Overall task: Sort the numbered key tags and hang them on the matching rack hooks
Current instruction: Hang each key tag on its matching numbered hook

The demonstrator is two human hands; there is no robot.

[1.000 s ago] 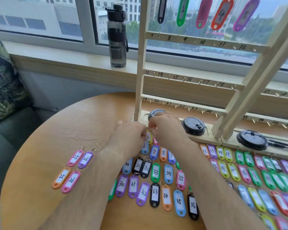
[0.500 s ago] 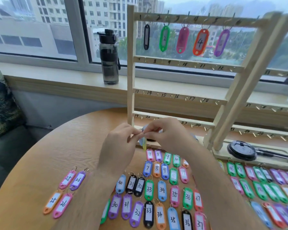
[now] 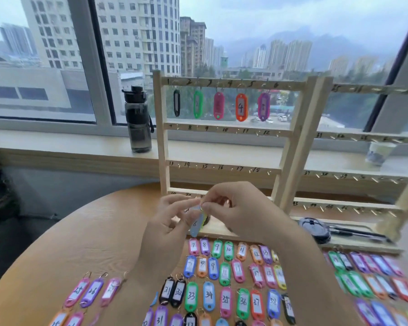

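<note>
A light blue key tag (image 3: 196, 224) marked 6 hangs from its metal ring between my hands, above the table. My right hand (image 3: 240, 209) pinches the ring at the top. My left hand (image 3: 169, 223) touches the tag's left side with fingertips. The wooden rack (image 3: 290, 147) stands behind, with several tags hanging on its top row: black, green, pink, orange tag 4 (image 3: 241, 107) and purple. The hook numbered 6 (image 3: 276, 85) is bare. Rows of coloured numbered tags (image 3: 224, 274) lie on the round wooden table (image 3: 99, 243).
A dark water bottle (image 3: 137, 121) stands on the window sill left of the rack. A second rack section (image 3: 363, 175) extends right. Black lids (image 3: 315, 229) and a pen rest on the rack base. Three loose tags (image 3: 92, 291) lie at the front left.
Both hands rose from the tag rows with the light blue tag, and the view tilted up, bringing the rack's top row into sight.
</note>
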